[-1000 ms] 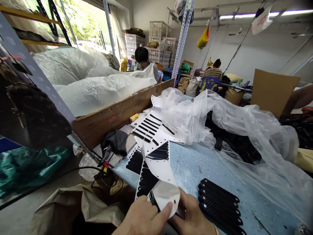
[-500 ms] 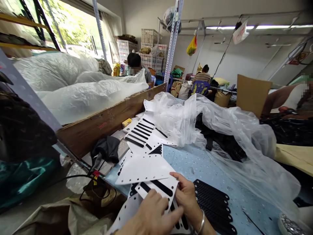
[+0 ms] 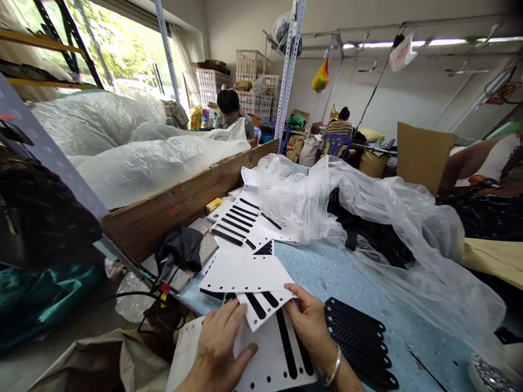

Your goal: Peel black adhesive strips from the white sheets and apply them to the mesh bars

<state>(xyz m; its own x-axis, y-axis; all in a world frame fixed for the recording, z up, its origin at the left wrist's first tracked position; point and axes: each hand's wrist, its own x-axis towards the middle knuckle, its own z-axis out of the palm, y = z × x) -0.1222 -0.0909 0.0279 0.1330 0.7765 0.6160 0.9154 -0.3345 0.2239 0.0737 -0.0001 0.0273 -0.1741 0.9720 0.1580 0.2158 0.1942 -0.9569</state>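
My left hand (image 3: 218, 351) lies flat with fingers spread on a white perforated backing sheet (image 3: 272, 356) that carries long black strips. My right hand (image 3: 312, 326) pinches the edge of a smaller white sheet (image 3: 261, 305) with black strips, lifted over the lower one. A plain white sheet (image 3: 245, 272) lies just beyond them. A row of several black textured straps (image 3: 357, 340) rests on the blue table (image 3: 327, 272) right of my right hand. More white sheets with black strips (image 3: 239, 223) lie farther back.
A crumpled clear plastic bag (image 3: 368, 212) over dark items covers the table's right. A wooden box (image 3: 183, 201) with white plastic bags stands on the left. A black cloth (image 3: 182, 247) lies near the edge. Other people sit behind; a person's arm (image 3: 469, 158) is at right.
The white sheet that curled up in my hands a second ago now lies flat. My left hand has spread onto the lower sheet, and my right hand has moved to the smaller sheet's edge.
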